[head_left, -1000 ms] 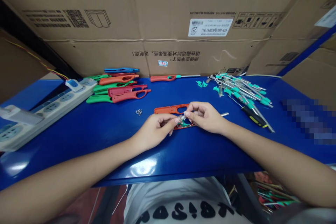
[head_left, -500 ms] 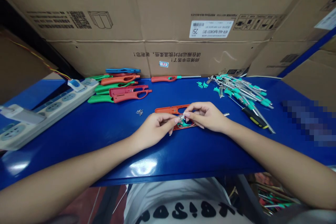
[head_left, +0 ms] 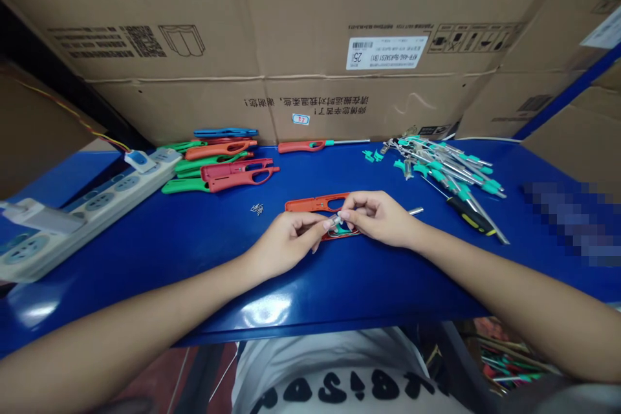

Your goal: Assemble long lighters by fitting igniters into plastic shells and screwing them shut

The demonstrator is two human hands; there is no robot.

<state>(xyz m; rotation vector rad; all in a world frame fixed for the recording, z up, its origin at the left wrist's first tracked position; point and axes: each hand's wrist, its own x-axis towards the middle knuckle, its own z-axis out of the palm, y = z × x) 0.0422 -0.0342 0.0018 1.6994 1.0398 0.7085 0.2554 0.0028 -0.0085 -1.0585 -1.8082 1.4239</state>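
My left hand (head_left: 286, 239) pinches a small clear and silvery lighter part (head_left: 334, 221) between thumb and fingertips. The fingers of my right hand (head_left: 381, 217) are closed on the other end of this part, at a whitish tip. Beneath both hands lies one orange lighter shell half (head_left: 331, 237), mostly covered, with a green trigger piece (head_left: 343, 230) and thin wires in it. A second orange shell half (head_left: 310, 204) rests just behind it. From under my right hand a metal tube (head_left: 416, 211) sticks out to the right.
Small screws (head_left: 257, 209) lie left of the shells. Coloured lighter shells (head_left: 237, 173) are stacked at the back left, near a white power strip (head_left: 111, 197). An orange lighter (head_left: 303, 146) lies behind. Metal tubes with green parts (head_left: 446, 165) and a screwdriver (head_left: 469, 215) lie at right.
Both hands stay almost in place over the orange shell. My right fingertips have shifted slightly at the end of the small part, and the view has tilted a little.
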